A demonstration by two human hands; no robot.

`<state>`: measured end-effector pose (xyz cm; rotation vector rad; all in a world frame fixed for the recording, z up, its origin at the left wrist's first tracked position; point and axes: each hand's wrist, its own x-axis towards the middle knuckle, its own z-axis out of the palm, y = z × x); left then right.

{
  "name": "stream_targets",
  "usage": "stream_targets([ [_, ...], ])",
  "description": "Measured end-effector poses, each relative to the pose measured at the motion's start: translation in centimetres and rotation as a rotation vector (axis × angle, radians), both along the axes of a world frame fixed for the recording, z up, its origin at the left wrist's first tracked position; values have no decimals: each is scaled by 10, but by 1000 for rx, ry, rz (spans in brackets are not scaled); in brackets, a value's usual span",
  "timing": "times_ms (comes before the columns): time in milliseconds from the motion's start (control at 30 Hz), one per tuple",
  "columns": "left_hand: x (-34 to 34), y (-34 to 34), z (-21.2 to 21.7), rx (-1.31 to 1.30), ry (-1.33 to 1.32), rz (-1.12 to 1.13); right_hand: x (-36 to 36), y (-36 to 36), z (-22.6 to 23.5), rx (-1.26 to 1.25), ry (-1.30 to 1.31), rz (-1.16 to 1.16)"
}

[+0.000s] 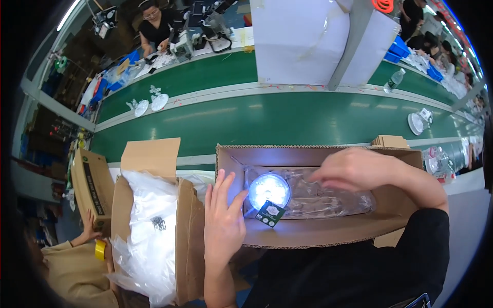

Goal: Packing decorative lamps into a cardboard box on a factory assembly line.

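Observation:
An open cardboard box [328, 238] stands in front of me, with clear plastic-wrapped pieces [328, 197] lying along its bottom. At its left end sits a round lamp [268, 191], glowing bluish white, with a dark green tag [270, 213] hanging off its near side. My left hand [224, 218] is at the box's left wall, fingers stretched and apart, the thumb side by the lamp's edge. Over the wrapped pieces, my right hand [354, 168] reaches in from the right with its fingers curled together. Its fingertips are slightly blurred, and anything between them is hidden.
Left of the box is another carton [186, 241] holding a white plastic bag [149, 231]. A green conveyor [215, 120] runs behind, with round clear-topped pieces [159, 101] and a bottle [394, 80] beyond. Co-workers [154, 25] sit across; another person's sleeve [77, 267] is at lower left.

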<state>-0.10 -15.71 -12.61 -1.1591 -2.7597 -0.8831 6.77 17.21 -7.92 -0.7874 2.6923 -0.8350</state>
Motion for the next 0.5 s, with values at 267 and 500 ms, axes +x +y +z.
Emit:
stream_targets([
  [267, -9, 2, -4, 2, 1, -95, 53, 67, -44, 496, 366, -732],
  [500, -5, 0, -6, -43, -51, -71, 44, 74, -60, 463, 299, -796],
])
